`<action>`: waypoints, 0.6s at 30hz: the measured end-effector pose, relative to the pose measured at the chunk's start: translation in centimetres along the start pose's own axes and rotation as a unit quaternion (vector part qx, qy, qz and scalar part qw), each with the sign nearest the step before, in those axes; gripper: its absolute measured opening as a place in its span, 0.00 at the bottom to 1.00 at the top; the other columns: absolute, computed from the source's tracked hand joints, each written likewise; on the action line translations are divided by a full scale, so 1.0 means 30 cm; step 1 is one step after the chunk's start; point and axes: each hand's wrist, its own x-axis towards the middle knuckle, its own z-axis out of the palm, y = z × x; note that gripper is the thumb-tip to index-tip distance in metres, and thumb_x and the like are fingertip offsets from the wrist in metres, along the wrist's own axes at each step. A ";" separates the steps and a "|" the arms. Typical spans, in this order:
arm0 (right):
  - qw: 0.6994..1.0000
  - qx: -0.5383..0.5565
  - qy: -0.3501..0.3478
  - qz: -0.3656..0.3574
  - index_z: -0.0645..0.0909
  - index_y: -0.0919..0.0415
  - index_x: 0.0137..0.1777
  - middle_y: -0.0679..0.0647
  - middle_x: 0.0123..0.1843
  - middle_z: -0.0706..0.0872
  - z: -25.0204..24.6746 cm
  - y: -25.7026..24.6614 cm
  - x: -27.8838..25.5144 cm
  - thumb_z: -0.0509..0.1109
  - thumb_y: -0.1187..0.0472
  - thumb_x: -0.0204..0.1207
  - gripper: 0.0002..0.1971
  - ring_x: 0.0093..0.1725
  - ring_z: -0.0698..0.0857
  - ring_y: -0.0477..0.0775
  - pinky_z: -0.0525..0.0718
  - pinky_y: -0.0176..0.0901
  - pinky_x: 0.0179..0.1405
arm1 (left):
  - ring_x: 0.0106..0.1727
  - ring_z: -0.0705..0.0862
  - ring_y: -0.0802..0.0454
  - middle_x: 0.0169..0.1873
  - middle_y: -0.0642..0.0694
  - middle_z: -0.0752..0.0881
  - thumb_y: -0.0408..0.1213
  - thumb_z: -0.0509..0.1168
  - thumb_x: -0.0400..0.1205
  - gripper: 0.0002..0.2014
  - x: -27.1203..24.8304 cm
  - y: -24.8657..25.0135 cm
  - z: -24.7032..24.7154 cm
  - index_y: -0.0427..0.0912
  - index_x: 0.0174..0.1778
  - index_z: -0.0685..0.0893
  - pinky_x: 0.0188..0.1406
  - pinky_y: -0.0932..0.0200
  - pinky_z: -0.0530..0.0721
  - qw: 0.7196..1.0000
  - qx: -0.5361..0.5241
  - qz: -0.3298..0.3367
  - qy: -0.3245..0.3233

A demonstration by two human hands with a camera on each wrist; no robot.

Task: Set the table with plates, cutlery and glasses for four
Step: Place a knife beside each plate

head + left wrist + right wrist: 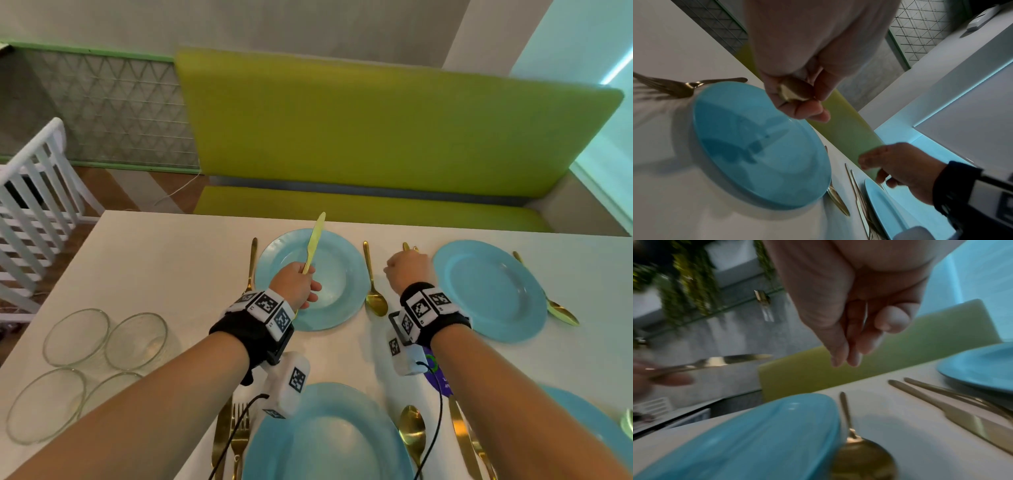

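Note:
My left hand [296,284] grips the handle of a gold knife [315,240] and holds it in the air over the far left blue plate [339,308], blade pointing away. A gold fork [252,263] lies left of that plate and a gold spoon [371,284] right of it. My right hand [406,267] hovers empty, fingers [846,344] straight and pointing down, above a knife [962,418] and fork [941,391] lying left of the far right plate [489,291]. Another spoon [558,308] lies right of that plate.
Two more blue plates [325,435] [589,421] sit at the near edge with gold cutlery [229,435] beside them. Several clear glass bowls [77,335] stand at the table's left. A green bench [376,137] runs behind the far edge, and a white chair [34,192] stands at the left.

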 end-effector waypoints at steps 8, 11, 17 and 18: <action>0.976 0.054 0.005 -0.211 0.79 0.50 0.69 0.53 0.65 0.83 -0.011 -0.262 -0.364 0.64 0.59 0.81 0.18 0.63 0.82 0.57 0.79 0.46 0.62 | 0.25 0.74 0.55 0.27 0.47 0.75 0.27 0.58 0.83 0.09 -0.165 -0.017 -0.133 0.39 0.53 0.81 0.11 0.72 0.69 0.997 0.061 0.040 -0.032; 0.967 0.055 0.018 -0.247 0.81 0.53 0.67 0.55 0.64 0.83 0.013 -0.345 -0.489 0.62 0.63 0.80 0.17 0.61 0.83 0.59 0.80 0.48 0.58 | 0.25 0.75 0.54 0.29 0.45 0.78 0.24 0.59 0.81 0.12 -0.246 -0.041 -0.225 0.35 0.60 0.78 0.09 0.72 0.70 0.996 0.060 0.050 -0.048; 0.943 0.039 0.120 -0.307 0.91 0.56 0.44 0.58 0.37 0.87 0.037 -0.487 -0.692 0.71 0.64 0.70 0.08 0.37 0.88 0.62 0.85 0.51 0.28 | 0.25 0.79 0.52 0.32 0.41 0.81 0.22 0.64 0.77 0.13 -0.379 -0.093 -0.446 0.40 0.53 0.74 0.14 0.68 0.74 0.990 0.091 0.057 -0.094; 0.939 0.025 0.127 -0.318 0.91 0.54 0.36 0.56 0.31 0.85 0.032 -0.510 -0.724 0.74 0.63 0.64 0.05 0.29 0.87 0.59 0.80 0.44 0.19 | 0.25 0.79 0.52 0.32 0.41 0.81 0.21 0.64 0.77 0.10 -0.398 -0.097 -0.480 0.41 0.46 0.75 0.15 0.67 0.74 0.988 0.103 0.060 -0.100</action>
